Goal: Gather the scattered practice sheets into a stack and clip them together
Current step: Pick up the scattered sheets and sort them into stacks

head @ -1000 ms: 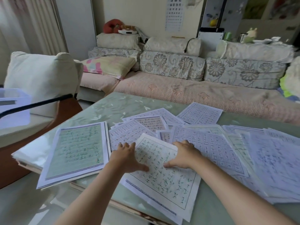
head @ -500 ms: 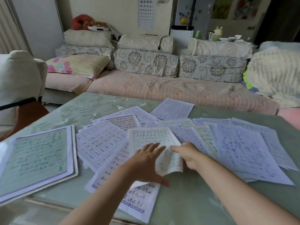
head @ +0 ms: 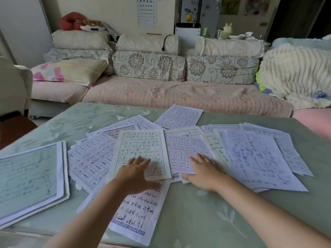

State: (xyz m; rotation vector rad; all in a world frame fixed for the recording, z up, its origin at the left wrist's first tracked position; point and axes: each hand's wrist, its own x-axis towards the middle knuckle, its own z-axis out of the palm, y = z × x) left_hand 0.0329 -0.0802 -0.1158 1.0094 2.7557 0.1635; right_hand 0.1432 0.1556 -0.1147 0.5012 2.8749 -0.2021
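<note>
Here, both hands (head: 138,174) lie flat, fingers spread, on sheets (head: 143,149).

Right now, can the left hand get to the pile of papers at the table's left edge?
Probably yes: the left hand lies flat on a sheet, and nothing stands between it and the pile.

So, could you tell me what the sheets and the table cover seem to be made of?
Sheets: thin matte paper, lying flat with printed grids and ink writing. Table cover: probably glossy plastic or glass over green leaf-patterned cloth, judging by the sheen.
</note>
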